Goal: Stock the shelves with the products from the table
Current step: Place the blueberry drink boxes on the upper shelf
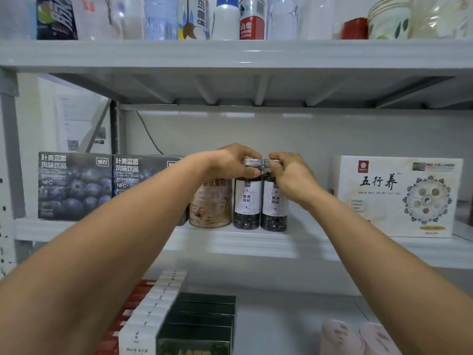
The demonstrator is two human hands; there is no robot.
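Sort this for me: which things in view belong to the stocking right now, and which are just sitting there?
In the job: left hand, gripping the left jar by its lid; right hand, pinching the right jar by its lid; middle shelf under both.
Just there: blueberry boxes, tan canister, white box, top-shelf bottles, paper cups, lower cartons.

Even bright light, soft focus, wide-angle edge distortion

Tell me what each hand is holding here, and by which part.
The left hand grips the left jar by its silver lid; the right hand grips the right jar by its lid.
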